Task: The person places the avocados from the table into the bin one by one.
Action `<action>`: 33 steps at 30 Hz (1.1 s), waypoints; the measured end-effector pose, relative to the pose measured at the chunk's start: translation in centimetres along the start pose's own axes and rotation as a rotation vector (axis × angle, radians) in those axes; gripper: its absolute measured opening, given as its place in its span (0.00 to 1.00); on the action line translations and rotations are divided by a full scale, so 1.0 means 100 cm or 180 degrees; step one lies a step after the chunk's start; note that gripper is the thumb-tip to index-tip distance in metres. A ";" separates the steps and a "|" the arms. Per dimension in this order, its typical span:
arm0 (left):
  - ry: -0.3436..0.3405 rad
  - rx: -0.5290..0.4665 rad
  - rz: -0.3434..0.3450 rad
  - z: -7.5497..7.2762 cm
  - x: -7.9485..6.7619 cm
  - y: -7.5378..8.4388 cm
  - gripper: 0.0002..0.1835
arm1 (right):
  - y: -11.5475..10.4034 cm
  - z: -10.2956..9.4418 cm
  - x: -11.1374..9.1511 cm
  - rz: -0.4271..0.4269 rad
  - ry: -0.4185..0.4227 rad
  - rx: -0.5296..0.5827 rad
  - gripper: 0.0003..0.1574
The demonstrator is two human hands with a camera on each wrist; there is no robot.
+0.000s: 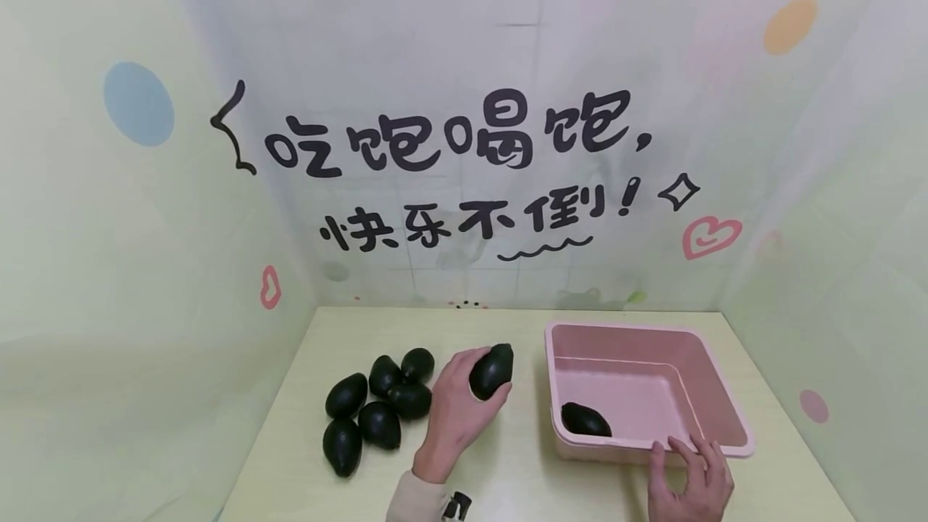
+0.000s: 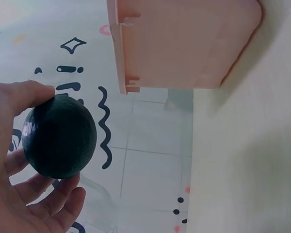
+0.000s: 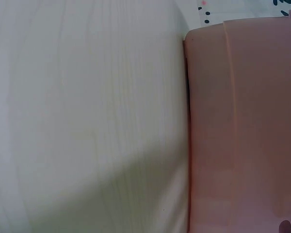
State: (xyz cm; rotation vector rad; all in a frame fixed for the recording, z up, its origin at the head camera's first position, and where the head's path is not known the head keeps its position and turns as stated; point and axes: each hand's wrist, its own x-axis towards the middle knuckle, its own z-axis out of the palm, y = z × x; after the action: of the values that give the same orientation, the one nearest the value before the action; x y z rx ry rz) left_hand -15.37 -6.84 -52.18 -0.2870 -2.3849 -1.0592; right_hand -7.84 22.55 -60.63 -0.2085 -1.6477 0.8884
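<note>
Head view: we hold 1 dark green avocado (image 1: 493, 371) above the table (image 1: 507, 466), our left hand (image 1: 464, 409) curled round it, between 6 loose avocados (image 1: 379, 425) and a pink bin (image 1: 616, 343). Our right hand (image 1: 692, 483) bends its fingers at the bin's near rim; we cannot tell whether it grips. Another avocado (image 1: 586, 420) lies inside, at the near-left corner.

Eight avocados (image 1: 379, 425), one tub (image 1: 645, 397)
</note>
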 end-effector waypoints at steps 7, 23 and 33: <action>-0.0034 -0.0052 0.0079 0.001 0.006 0.008 0.30 | -0.003 0.000 0.002 -0.0037 0.0051 0.0033 0.35; -0.0102 -0.0073 0.0128 0.011 0.013 0.013 0.29 | -0.012 -0.001 0.004 -0.0024 -0.0010 -0.0048 0.34; -0.0329 -0.0107 0.0126 0.019 0.019 0.022 0.29 | 0.008 -0.003 -0.001 -0.0081 -0.0160 -0.0100 0.33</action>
State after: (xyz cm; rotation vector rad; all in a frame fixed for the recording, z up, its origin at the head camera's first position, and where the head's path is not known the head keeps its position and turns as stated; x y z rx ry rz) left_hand -16.87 -3.99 -50.84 -0.4085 -2.4435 -1.0916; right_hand -7.80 23.23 -61.22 -0.1877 -1.7082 0.8551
